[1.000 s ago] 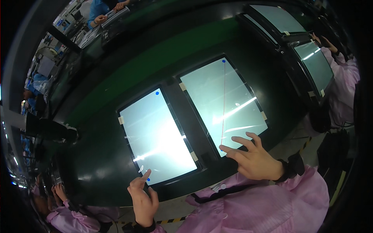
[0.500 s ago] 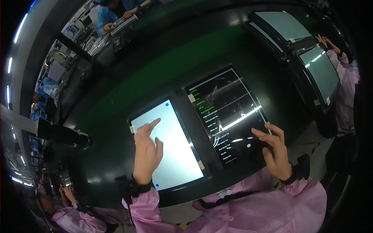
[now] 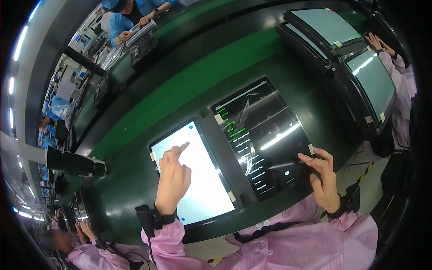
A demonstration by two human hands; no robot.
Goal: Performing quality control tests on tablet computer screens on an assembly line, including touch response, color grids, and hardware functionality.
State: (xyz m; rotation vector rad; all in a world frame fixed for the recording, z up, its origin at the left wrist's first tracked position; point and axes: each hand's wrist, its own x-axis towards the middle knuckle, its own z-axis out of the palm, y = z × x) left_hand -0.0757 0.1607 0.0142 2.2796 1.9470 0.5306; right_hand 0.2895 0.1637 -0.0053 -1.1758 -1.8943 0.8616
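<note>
Two tablets lie side by side on the green table. The left tablet [image 3: 202, 184] has a bright white screen with a blue dot near its top edge and another near its bottom. My left hand [image 3: 173, 180] is over that screen, index finger stretched toward the upper dot and the other fingers curled; it holds nothing. Whether the fingertip touches the glass I cannot tell. The right tablet [image 3: 279, 157] shows a dark screen with a list in green and white and glossy reflections. At its lower right edge my right hand [image 3: 323, 177] hovers with fingers apart, gripping nothing.
More tablets with pale screens [image 3: 371, 83] stand in dark holders at the right, beside a co-worker's hands [image 3: 380, 45]. Across the table [image 3: 180, 90], a person in blue handles a device. Another co-worker in pink sits at lower left, near a dark post [image 3: 74, 163].
The view has shifted slightly. My left fingertip has moved a little down and right over the white screen, and a thin line now shows by the upper dot. My right hand stays nearly in place.
</note>
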